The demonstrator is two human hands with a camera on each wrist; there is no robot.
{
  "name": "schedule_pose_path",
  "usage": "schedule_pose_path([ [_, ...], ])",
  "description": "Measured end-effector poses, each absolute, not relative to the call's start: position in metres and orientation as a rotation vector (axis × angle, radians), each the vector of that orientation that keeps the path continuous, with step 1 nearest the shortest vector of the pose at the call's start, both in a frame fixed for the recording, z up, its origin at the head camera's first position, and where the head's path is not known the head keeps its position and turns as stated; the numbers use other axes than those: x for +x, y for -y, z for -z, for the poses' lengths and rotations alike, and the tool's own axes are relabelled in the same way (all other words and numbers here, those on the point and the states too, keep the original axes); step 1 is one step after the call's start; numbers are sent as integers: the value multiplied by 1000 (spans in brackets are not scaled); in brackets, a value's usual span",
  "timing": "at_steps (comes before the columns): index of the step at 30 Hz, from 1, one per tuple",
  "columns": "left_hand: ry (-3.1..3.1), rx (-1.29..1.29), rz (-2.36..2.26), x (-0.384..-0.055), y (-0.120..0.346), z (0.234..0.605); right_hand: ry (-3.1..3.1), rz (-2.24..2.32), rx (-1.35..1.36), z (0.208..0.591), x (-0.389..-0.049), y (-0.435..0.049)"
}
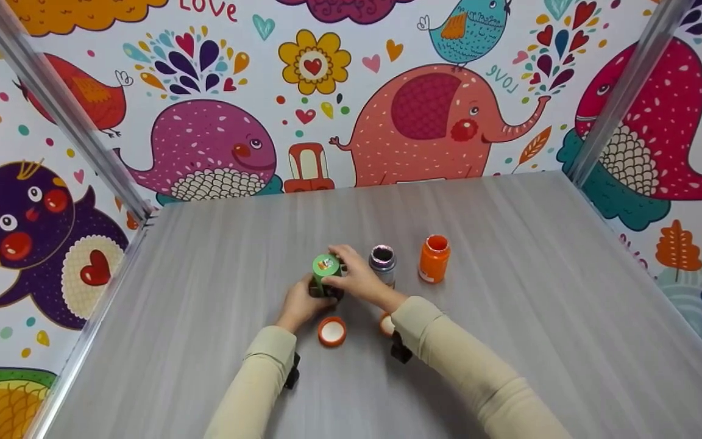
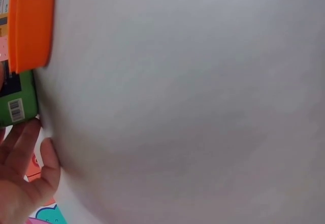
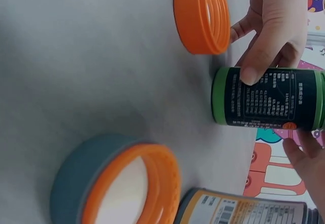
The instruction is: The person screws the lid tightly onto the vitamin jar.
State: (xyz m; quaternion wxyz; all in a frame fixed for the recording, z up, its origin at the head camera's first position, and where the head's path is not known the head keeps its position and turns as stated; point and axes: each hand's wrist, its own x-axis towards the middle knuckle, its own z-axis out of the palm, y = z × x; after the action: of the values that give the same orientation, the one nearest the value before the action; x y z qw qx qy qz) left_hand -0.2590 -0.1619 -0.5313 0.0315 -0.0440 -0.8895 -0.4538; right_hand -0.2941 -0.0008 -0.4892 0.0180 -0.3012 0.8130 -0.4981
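A small jar (image 3: 277, 104) with a dark label and green base stands on the table under a green lid (image 1: 326, 265). My left hand (image 1: 301, 302) grips its lower body from the left, thumb across the label in the right wrist view. From the right, my right hand (image 1: 360, 277) holds the green lid, fingers behind and thumb in front. Nearest to the hands lies an orange lid (image 1: 332, 331), white inside face up. Another lid (image 3: 76, 183), grey outside and orange inside, is partly hidden by my right wrist in the head view.
An uncapped dark jar (image 1: 382, 258) stands just right of my right hand. Farther right is an uncapped orange jar (image 1: 434, 262). The grey table (image 1: 235, 244) meets cartoon-printed walls (image 1: 320, 122), with metal posts (image 1: 625, 91) at the corners.
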Motion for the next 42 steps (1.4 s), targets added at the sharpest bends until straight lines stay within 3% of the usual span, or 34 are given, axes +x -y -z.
schedule_pose_path([
  [42, 2792, -96, 1397, -258, 160, 526, -2424, 1533, -732, 490, -296, 3],
])
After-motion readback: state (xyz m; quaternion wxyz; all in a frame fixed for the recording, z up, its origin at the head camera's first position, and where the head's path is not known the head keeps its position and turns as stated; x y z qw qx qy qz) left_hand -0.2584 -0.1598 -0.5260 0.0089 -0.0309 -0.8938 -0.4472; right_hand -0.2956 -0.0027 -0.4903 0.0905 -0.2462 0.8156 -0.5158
